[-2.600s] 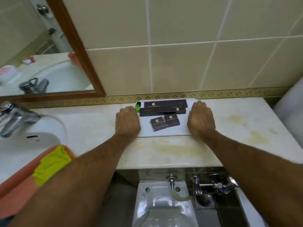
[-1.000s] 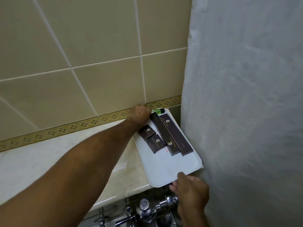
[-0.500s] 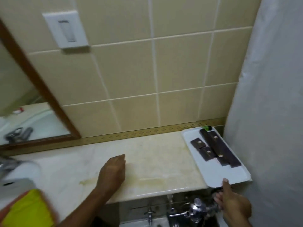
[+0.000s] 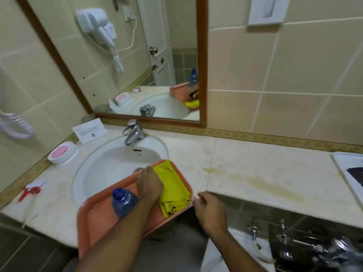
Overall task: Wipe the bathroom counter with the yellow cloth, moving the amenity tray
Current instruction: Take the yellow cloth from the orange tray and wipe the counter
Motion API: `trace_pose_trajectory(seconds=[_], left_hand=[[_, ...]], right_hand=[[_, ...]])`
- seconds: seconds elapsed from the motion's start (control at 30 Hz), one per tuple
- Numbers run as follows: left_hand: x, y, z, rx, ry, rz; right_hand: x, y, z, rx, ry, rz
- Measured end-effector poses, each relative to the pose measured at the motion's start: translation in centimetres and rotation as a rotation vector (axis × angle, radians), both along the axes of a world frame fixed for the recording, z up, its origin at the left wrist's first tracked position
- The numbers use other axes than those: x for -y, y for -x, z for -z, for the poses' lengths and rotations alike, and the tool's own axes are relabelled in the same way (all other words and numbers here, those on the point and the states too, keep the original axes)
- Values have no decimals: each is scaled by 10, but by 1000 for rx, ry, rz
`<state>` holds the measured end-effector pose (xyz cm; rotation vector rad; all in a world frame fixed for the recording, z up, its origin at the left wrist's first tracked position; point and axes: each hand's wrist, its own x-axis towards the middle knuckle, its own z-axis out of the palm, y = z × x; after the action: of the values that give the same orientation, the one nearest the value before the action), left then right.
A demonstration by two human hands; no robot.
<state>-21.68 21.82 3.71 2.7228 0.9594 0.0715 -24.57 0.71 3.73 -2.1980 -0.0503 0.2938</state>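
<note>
step: grabbing yellow cloth [image 4: 172,188] off orange tray [image 4: 102,214] | left hand [image 4: 149,184] loosely curled beside it, right hand [image 4: 209,210] open, empty | tip: pinch the whole fold, dodge the bottle [image 4: 123,202]

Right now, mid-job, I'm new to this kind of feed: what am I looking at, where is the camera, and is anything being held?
There is no machine here: a person works with two bare hands, filmed by one wide-angle camera worn on their head, looking down. The left hand reaches onto the folded yellow cloth, which lies in an orange plastic tray set over the white sink, beside a blue plastic bottle. Whether the left hand has gripped the cloth yet is unclear. The right hand hovers, holding nothing, at the edge of the cream marble counter. The counter shows a yellowish stain. The white amenity tray sits at the far right.
</note>
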Motion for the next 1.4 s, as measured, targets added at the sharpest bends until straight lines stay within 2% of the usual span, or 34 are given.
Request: trace_pose_trajectory(seconds=[0.13,0.33,0.37,0.47,0.57,0.67,0.77,0.87,0.97,1.03,1.1,1.23,1.4], left_hand=[[6,-16,16,35,199,-128],[-1,-48,26,181,486,-569],[-5,-50,24,198,557,-581],[-3,-50,6,285,753,-449],[17,-32,-35,447,990,-246],[46,-3,-85,417,1038,68],[71,11,-139,390,1071,270],[88,-4,-178,420,1214,332],[93,-33,-200,390,1338,263],[95,-54,-202,326,1337,234],[95,-74,-190,283,1240,220],[86,-113,-131,202,930,236],[69,-139,-37,169,693,174]], right_hand=[[-39,-15,4,83,172,-153],[-64,-30,16,129,423,-246],[-66,-30,17,137,440,-243],[-65,-34,18,136,405,-219],[-55,-40,19,23,174,-125],[-36,-49,11,-74,-151,-31],[-10,-61,-11,-124,-448,-206],[25,-73,-36,-295,-881,-365],[50,-74,-60,-378,-1101,-332],[61,-76,-66,-392,-1176,-245],[68,-77,-65,-421,-1177,-157],[64,-87,-40,-466,-946,37],[26,-111,-3,-416,-593,175]])
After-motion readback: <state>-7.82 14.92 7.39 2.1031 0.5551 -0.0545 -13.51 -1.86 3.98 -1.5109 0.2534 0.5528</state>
